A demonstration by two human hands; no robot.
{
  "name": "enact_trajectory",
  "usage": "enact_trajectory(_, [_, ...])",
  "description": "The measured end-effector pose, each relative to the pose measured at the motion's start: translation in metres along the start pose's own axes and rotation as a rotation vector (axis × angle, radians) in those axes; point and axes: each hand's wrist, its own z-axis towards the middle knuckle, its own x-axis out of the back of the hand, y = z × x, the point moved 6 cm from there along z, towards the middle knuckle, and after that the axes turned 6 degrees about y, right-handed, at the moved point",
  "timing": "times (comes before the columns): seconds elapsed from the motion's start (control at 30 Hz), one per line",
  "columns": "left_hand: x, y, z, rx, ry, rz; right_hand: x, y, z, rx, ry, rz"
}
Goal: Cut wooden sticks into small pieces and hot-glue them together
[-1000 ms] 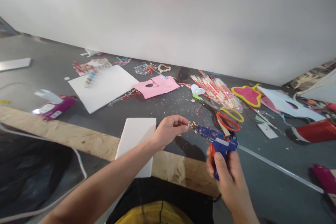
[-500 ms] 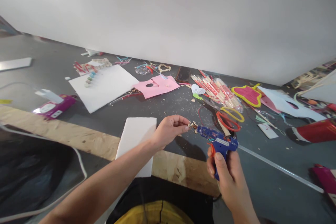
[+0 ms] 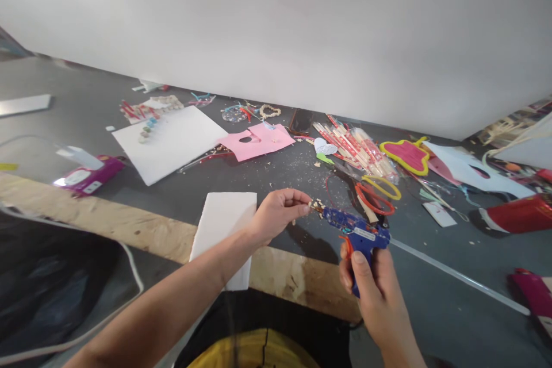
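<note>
My right hand (image 3: pixel 373 276) is wrapped round the handle of a blue hot glue gun (image 3: pixel 357 230), its fingers by the orange trigger (image 3: pixel 347 244). A long clear glue stick (image 3: pixel 457 277) sticks out of the gun's back end. The thumb and fingers of my left hand (image 3: pixel 278 215) are pinched together right at the gun's nozzle (image 3: pixel 318 207). At the fingertips is a tiny pale piece (image 3: pixel 309 204), too small to make out its kind. Under my left forearm, a white foam board piece (image 3: pixel 228 213) overhangs the table's wooden edge.
On the grey table (image 3: pixel 276 175) lie a larger white sheet (image 3: pixel 176 144), pink cut paper (image 3: pixel 259 141), packed chopsticks (image 3: pixel 357 149), scissors with orange handles (image 3: pixel 375 201) and scattered crumbs. A red can (image 3: pixel 520 214) lies to the right, a purple box (image 3: pixel 92 175) to the left.
Almost nothing differs. The glue gun has shifted very slightly left, and its nozzle stays by my pinched left fingertips.
</note>
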Motion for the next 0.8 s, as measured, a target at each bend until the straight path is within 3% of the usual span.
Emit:
enact_trajectory(0.3, [0.0, 0.002, -0.001, 0.001, 0.015, -0.009, -0.002, -0.005, -0.003, -0.045, -0.017, 0.004])
enact_trajectory(0.43, [0.001, 0.003, 0.0, -0.002, 0.006, -0.013, 0.012, -0.003, 0.0, -0.056, 0.005, 0.022])
enact_trajectory(0.53, [0.004, 0.003, 0.0, 0.002, 0.018, 0.001, 0.043, -0.004, 0.008, -0.073, 0.135, -0.01])
enact_trajectory(0.67, [0.01, 0.004, 0.002, -0.032, 0.044, 0.028, 0.101, 0.0, 0.029, -0.126, 0.319, -0.248])
enact_trajectory(0.8, [0.011, 0.003, 0.004, -0.046, 0.043, 0.007, 0.139, 0.002, 0.054, -0.121, 0.273, -0.84])
